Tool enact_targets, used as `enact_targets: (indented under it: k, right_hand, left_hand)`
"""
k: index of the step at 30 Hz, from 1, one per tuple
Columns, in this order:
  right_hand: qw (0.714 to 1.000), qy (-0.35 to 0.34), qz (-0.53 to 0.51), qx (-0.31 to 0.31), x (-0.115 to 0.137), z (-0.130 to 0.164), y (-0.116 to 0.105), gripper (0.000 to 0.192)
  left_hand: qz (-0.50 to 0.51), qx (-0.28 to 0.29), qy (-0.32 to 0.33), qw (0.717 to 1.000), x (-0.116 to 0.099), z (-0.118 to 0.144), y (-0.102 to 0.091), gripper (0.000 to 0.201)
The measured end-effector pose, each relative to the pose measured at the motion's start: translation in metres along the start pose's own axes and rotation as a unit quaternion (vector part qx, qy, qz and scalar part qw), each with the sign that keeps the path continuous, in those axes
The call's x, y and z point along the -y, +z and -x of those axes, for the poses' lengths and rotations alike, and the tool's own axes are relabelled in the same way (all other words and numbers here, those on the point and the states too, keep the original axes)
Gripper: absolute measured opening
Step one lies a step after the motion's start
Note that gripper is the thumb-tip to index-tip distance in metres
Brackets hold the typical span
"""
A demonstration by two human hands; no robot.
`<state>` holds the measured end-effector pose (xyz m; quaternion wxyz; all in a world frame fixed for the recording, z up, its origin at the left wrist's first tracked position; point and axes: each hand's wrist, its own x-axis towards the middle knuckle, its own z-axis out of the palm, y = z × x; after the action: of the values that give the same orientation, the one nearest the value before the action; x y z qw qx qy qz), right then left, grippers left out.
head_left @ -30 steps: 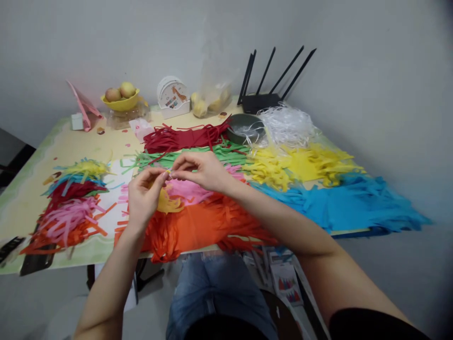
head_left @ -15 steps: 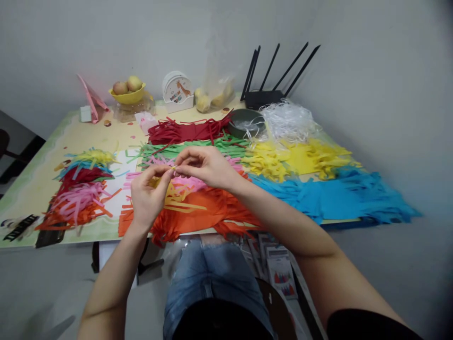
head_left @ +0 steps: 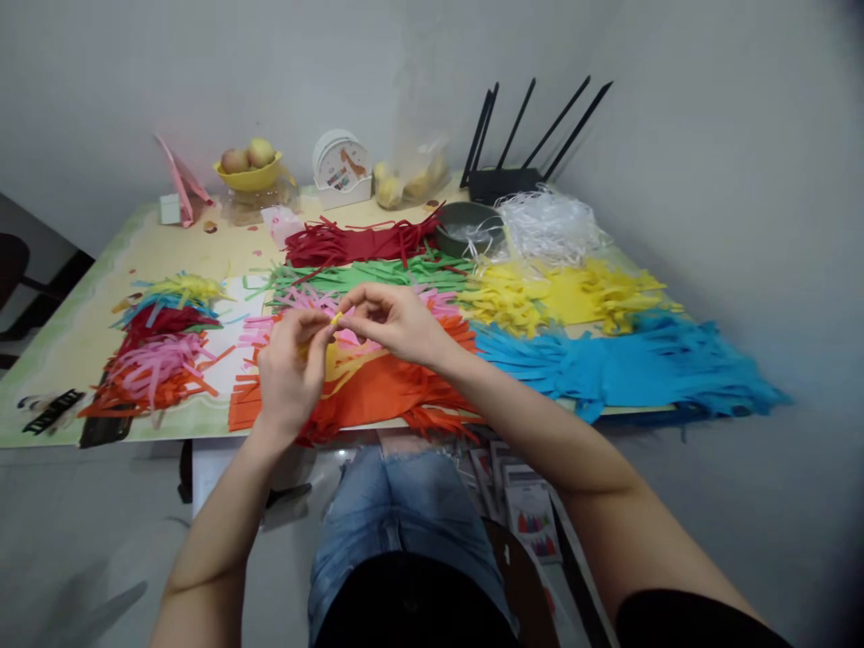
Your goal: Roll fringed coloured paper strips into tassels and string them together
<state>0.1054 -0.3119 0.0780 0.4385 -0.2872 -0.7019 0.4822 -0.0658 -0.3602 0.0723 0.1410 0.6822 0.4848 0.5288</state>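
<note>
My left hand and my right hand meet fingertip to fingertip above the table's front edge, both pinching a thin yellow paper strip. More yellow paper hangs down behind my left fingers. Below my hands lie orange paper strips and pink paper strips. Green strips and red strips lie further back.
Yellow strips, blue strips and white shreds cover the right side. A mixed pile of coloured strips sits at left. A dark bowl, a router, a fruit bowl and a clock stand at the back.
The view has drifted, so the table sits a little higher and further left. My hands stay together on the yellow strip, with small finger movements.
</note>
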Motion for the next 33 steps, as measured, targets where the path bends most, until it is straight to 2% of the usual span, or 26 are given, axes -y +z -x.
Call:
enact_targets:
  k: [2, 5, 8, 12, 15, 19, 22, 25, 28, 30, 31, 32, 33]
  right_hand:
    - [1.000, 0.001, -0.015, 0.006, -0.001, 0.001, -0.001, 0.036]
    - [0.998, 0.003, -0.044, 0.044, -0.001, 0.004, -0.005, 0.037]
    - [0.998, -0.008, 0.010, 0.058, 0.005, 0.018, -0.006, 0.029]
    - [0.990, -0.050, 0.099, 0.089, 0.017, 0.051, 0.001, 0.012]
    - [0.981, -0.108, 0.126, 0.099, 0.023, 0.071, 0.009, 0.009]
    - [0.973, -0.164, 0.149, 0.066, 0.028, 0.082, 0.013, 0.007]
    - [0.968, -0.187, 0.167, 0.027, 0.033, 0.084, 0.013, 0.007]
    - [0.963, -0.198, 0.180, 0.001, 0.038, 0.087, 0.016, 0.005]
    - [0.964, -0.201, 0.171, 0.031, 0.033, 0.080, 0.014, 0.008]
    - [0.960, -0.193, 0.184, 0.080, 0.021, 0.058, -0.007, 0.014]
    - [0.957, -0.179, 0.208, 0.097, 0.012, 0.041, -0.027, 0.017]
    - [0.954, -0.159, 0.245, 0.072, 0.003, 0.022, -0.053, 0.020]
    - [0.949, -0.104, 0.297, 0.026, -0.006, 0.001, -0.085, 0.021]
  left_hand:
    - [0.026, -0.008, -0.016, 1.000, -0.001, 0.002, 0.002, 0.011]
    - [0.149, 0.018, -0.100, 0.984, 0.001, 0.004, 0.003, 0.022]
    - [0.262, 0.098, -0.198, 0.939, 0.002, 0.012, -0.001, 0.029]
    - [0.367, 0.233, -0.295, 0.851, 0.001, 0.038, -0.009, 0.033]
    - [0.396, 0.268, -0.333, 0.813, -0.004, 0.057, -0.014, 0.030]
    - [0.409, 0.273, -0.356, 0.794, -0.010, 0.071, -0.021, 0.025]
    - [0.402, 0.260, -0.359, 0.801, -0.011, 0.074, -0.026, 0.024]
    - [0.374, 0.248, -0.344, 0.825, -0.011, 0.074, -0.029, 0.024]
    - [0.312, 0.249, -0.319, 0.859, -0.009, 0.071, -0.036, 0.026]
    - [0.239, 0.235, -0.294, 0.895, -0.001, 0.064, -0.049, 0.025]
    - [0.194, 0.207, -0.278, 0.918, 0.006, 0.057, -0.058, 0.024]
    - [0.145, 0.165, -0.257, 0.941, 0.015, 0.046, -0.069, 0.023]
    - [0.094, 0.114, -0.234, 0.961, 0.027, 0.032, -0.080, 0.021]
